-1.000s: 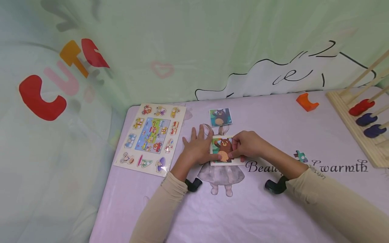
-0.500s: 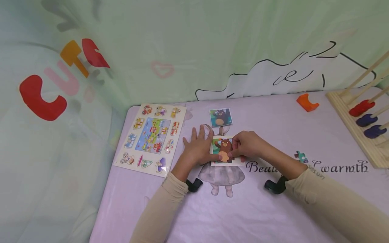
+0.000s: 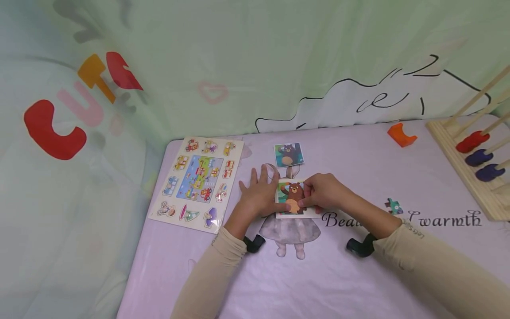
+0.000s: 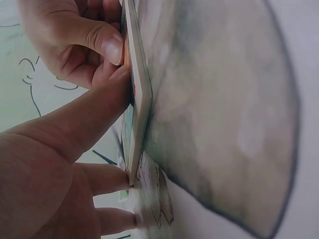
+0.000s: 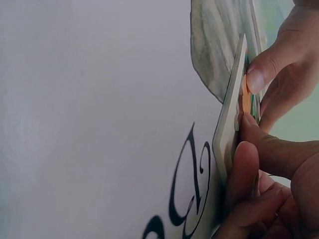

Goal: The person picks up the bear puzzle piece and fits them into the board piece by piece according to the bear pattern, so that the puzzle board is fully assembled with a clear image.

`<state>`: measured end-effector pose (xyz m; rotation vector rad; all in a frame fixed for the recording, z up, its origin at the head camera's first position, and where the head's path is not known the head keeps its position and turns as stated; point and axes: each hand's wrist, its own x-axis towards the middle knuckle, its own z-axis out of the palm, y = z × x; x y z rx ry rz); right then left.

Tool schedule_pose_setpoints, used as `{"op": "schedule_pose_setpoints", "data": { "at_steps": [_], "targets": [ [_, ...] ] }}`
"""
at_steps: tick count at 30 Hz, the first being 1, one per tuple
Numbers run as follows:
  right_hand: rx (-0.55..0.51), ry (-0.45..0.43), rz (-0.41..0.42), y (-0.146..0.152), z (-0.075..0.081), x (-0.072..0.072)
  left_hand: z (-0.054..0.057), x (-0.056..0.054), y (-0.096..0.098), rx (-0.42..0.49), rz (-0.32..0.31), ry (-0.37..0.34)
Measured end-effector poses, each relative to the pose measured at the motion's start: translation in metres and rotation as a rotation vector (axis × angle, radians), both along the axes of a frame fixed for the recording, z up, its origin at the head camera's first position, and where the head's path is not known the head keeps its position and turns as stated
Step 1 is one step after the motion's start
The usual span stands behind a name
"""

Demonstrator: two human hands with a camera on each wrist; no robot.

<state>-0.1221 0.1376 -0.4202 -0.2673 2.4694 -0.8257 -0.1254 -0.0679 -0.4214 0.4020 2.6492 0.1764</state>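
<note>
A small bear puzzle with a pale wooden board (image 3: 296,216) lies in the middle of the table in the head view. My left hand (image 3: 256,198) is at its left side, fingers spread and thumb pressing on the bear's orange belly. From the right, my right hand (image 3: 324,191) pinches the bear puzzle piece (image 3: 295,191) with curled fingers. In the right wrist view the orange edge (image 5: 246,94) stands slightly above the board, between the two thumbs. The right fingers cover the board's right part. Just beyond lies a square bear picture card (image 3: 288,155).
A vehicle peg puzzle (image 3: 199,177) lies at the left. To the right are a teal puzzle piece (image 3: 393,206), an orange block (image 3: 401,135) and a wooden rack (image 3: 458,164) with coloured pieces on rods. Black wrist devices (image 3: 360,246) show at both sleeves.
Both hands keep nearly the same place on the puzzle. The whole view has shifted very slightly; nothing else visibly moves.
</note>
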Motion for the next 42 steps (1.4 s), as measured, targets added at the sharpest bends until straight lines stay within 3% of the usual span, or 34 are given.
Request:
{"op": "schedule_pose_setpoints", "data": {
  "at_steps": [13,25,42],
  "targets": [
    [0.003,0.019,0.02,0.002,0.0,0.003,-0.001,-0.001,0.0,0.003,0.003,-0.005],
    [-0.103,0.05,0.115,0.018,-0.002,0.005,0.001,0.0,0.0,0.003,0.013,-0.014],
    [-0.015,0.146,0.088,0.069,0.013,0.007,0.001,0.0,0.0,-0.003,0.005,-0.012]
  ]
}}
